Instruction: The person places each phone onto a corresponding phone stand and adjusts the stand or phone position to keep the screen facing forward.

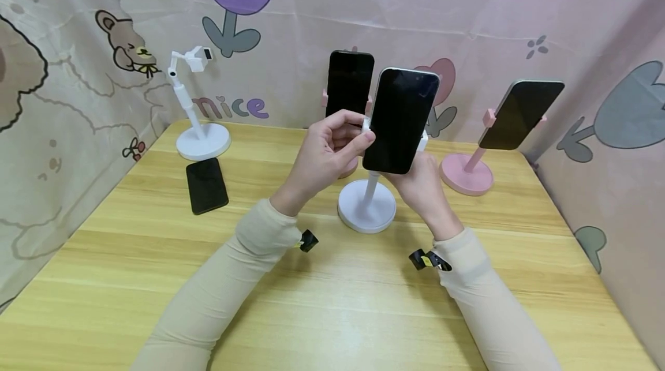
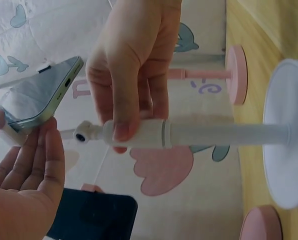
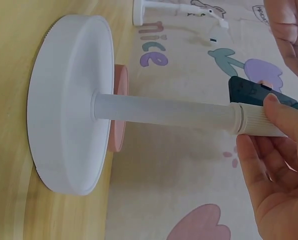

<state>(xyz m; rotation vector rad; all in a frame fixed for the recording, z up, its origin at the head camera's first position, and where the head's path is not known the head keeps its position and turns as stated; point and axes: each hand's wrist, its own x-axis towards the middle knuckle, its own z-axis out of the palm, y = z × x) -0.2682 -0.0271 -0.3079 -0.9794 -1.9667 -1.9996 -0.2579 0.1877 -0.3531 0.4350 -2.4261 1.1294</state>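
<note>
In the head view a dark-screened phone (image 1: 401,120) sits tilted in the white clamp (image 1: 366,124) of a white phone stand (image 1: 366,207). My left hand (image 1: 323,154) pinches this clamp at the phone's left edge, thumb in front and fingers behind. Behind the phone and partly hidden is my right hand (image 1: 422,183). The left wrist view shows the right thumb and fingers gripping the upper sleeve (image 2: 146,134) of the stand's pole, below its ball joint (image 2: 83,132). The round base stands on the table.
A pink stand (image 1: 467,175) holds a phone (image 1: 521,114) at the right; another phone (image 1: 350,83) in pink clamps stands behind. At the left are an unloaded white stand (image 1: 202,141) and a phone (image 1: 206,186) lying flat on the wooden table (image 1: 332,313). A printed curtain (image 1: 322,7) encloses the table.
</note>
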